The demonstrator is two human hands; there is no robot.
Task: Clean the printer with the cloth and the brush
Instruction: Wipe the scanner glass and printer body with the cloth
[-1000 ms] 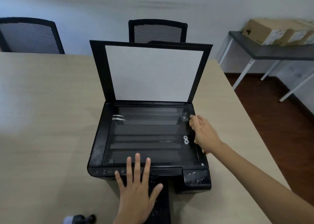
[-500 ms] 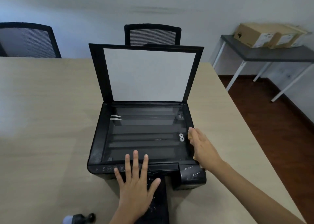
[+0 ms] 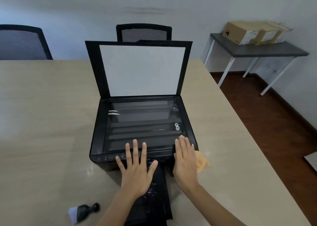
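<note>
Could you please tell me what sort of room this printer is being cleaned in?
Most likely an office or meeting room. A long pale table holds the printer, mesh-backed office chairs stand behind it, and cardboard boxes sit on a grey side table by the wall.

A long beige table point(image 3: 42, 122) fills most of the view, and everything else stands around it. Behind its far edge are two black mesh-backed office chairs, one point(image 3: 22, 43) at the far left and one point(image 3: 143, 32) near the middle, both against a pale wall point(image 3: 103, 6). Off the table's far right corner stands a small grey-topped side table point(image 3: 267, 49) on white legs, apart from the long table, with brown cardboard boxes point(image 3: 253, 32) side by side on its top, and dark reddish-brown wooden floor point(image 3: 274, 131) runs along the long table's right side.
</note>
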